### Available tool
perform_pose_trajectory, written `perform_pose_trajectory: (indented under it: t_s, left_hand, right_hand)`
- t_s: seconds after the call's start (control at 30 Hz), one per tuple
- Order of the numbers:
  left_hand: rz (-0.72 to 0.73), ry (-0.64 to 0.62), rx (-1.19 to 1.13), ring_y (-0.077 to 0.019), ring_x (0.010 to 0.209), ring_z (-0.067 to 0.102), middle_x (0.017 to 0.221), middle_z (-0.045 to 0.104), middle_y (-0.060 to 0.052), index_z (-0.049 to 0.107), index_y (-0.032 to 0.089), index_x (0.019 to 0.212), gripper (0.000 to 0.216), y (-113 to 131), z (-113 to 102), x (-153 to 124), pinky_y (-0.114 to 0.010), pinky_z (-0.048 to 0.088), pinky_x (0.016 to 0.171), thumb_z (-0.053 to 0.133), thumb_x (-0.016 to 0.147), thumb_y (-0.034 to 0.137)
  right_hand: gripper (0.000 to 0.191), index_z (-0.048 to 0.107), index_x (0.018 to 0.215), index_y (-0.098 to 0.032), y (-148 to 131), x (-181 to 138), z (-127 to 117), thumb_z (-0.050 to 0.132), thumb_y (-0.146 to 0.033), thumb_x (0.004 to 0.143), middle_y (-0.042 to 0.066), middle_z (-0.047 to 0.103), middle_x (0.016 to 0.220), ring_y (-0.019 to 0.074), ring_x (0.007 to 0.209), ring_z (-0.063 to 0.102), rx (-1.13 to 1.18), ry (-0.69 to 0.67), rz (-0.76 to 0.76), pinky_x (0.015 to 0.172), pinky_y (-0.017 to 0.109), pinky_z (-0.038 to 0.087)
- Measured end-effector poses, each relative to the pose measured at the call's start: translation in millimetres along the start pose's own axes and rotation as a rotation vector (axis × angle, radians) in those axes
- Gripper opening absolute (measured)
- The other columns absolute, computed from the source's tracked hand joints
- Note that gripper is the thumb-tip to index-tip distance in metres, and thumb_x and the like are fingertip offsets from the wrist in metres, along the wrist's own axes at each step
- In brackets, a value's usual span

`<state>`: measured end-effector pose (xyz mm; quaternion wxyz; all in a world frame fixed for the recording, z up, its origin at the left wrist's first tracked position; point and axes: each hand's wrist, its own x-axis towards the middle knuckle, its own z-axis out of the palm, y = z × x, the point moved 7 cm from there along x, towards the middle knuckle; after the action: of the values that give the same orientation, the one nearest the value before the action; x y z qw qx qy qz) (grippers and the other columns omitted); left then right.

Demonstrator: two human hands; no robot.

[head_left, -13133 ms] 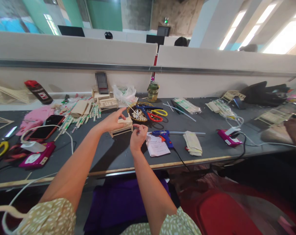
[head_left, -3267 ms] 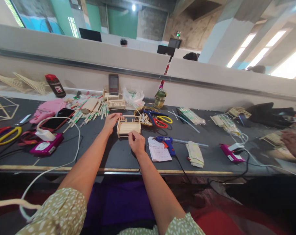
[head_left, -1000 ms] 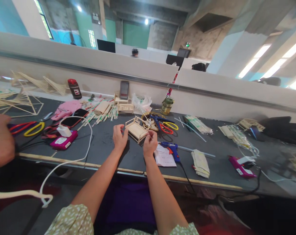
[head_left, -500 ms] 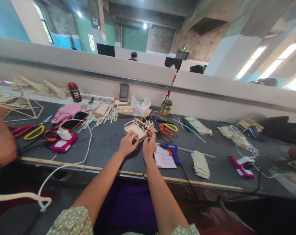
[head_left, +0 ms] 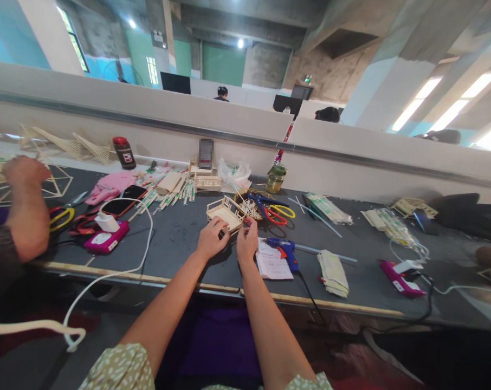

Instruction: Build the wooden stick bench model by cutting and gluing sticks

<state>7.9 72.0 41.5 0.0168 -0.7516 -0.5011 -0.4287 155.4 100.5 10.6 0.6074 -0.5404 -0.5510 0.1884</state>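
Observation:
A small model built of pale wooden sticks (head_left: 226,212), with a railing round a flat floor, sits tilted between my two hands over the dark table. My left hand (head_left: 213,236) is closed on its near left edge, thumb and fingers bent round it. At the near right corner of the model my right hand (head_left: 247,236) is pinched; its fingertips hide whatever small piece they hold. Just behind the right hand stands a basket of short cut sticks (head_left: 249,208). A blue hot glue gun (head_left: 285,250) lies on a written paper (head_left: 272,265) right of my hands.
Scissors with red and yellow handles (head_left: 280,214) rest over the basket. A magenta power strip (head_left: 106,238) with a white cable lies to the left, a folded cloth (head_left: 334,273) to the right. Another person's arm (head_left: 28,211) reaches in at far left. A glass jar (head_left: 276,179) stands behind.
The other person's arm at left has moved forward and to the right, over the stick frame there. My hands and the model have stayed nearly in place.

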Motion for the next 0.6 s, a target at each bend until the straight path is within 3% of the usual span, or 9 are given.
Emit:
perform_pose_trajectory:
  t_s: [0.33, 0.47, 0.53, 0.6]
  left_hand:
    - [-0.005, -0.007, -0.125, -0.0169, 0.082, 0.060, 0.093, 0.060, -0.005, 0.060, 0.020, 0.091, 0.010, 4, -3, 1, -0.029, 0.049, 0.074, 0.054, 0.089, 0.027]
    - [0.040, -0.051, -0.304, -0.0173, 0.089, 0.062, 0.103, 0.063, -0.007, 0.060, 0.021, 0.105, 0.018, 11, -2, 0, -0.030, 0.051, 0.080, 0.051, 0.092, 0.029]
    - [0.000, 0.056, -0.267, -0.0199, 0.099, 0.061, 0.109, 0.063, -0.008, 0.060, 0.021, 0.107, 0.021, 6, -10, 1, -0.034, 0.050, 0.088, 0.048, 0.094, 0.031]
    - [-0.109, 0.241, -0.185, -0.0229, 0.110, 0.057, 0.114, 0.061, -0.011, 0.061, 0.020, 0.109, 0.025, -9, -21, 0, -0.038, 0.047, 0.095, 0.047, 0.094, 0.034]
  right_hand:
    - [0.040, 0.055, 0.122, -0.017, -3, 0, -2, 0.042, -0.020, 0.084, 0.011, 0.065, 0.118, 0.0194, 0.102, 0.062, 0.007, -0.007, 0.010, 0.089, 0.033, 0.047]
    - [0.044, 0.051, 0.130, -0.018, -4, -1, 0, 0.045, -0.028, 0.087, 0.012, 0.062, 0.123, 0.0187, 0.101, 0.063, 0.073, -0.056, 0.039, 0.082, 0.031, 0.051]
    - [0.047, 0.050, 0.132, -0.016, -3, -2, 2, 0.048, -0.032, 0.087, 0.013, 0.060, 0.123, 0.0194, 0.104, 0.061, 0.099, -0.067, 0.039, 0.080, 0.030, 0.052]
    - [0.050, 0.049, 0.132, -0.015, -2, -2, 4, 0.051, -0.035, 0.087, 0.015, 0.059, 0.124, 0.0202, 0.106, 0.060, 0.105, -0.068, 0.033, 0.079, 0.030, 0.053]
